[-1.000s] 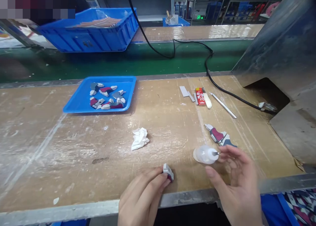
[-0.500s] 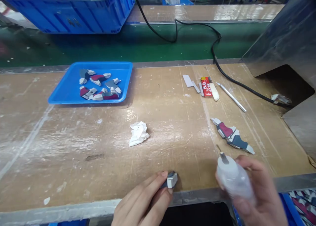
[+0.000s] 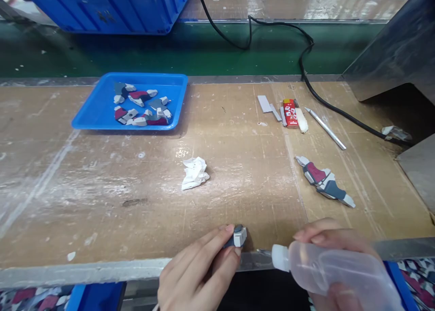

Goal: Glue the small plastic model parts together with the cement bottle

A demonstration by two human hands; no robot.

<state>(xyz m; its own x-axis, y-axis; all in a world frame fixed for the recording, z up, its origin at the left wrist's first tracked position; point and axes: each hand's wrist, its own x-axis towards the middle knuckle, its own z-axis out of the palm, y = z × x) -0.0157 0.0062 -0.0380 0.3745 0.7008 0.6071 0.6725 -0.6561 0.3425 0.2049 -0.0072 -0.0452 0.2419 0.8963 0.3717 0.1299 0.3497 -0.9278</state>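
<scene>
Table (image 3: 244,175) bears a tray (image 3: 93,114) near its far edge, bin (image 3: 115,5) beyond; left hand (image 3: 199,272) pinches a part (image 3: 239,236), right hand (image 3: 336,235) clasps a bottle (image 3: 340,266).

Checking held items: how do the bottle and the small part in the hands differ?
The bottle is translucent and white-capped; the small part is opaque, dark and pale grey. The bottle looks far larger than the small part. The right hand holds the bottle sideways; the left hand pinches the small part, partly hiding it. Both are held.
</scene>
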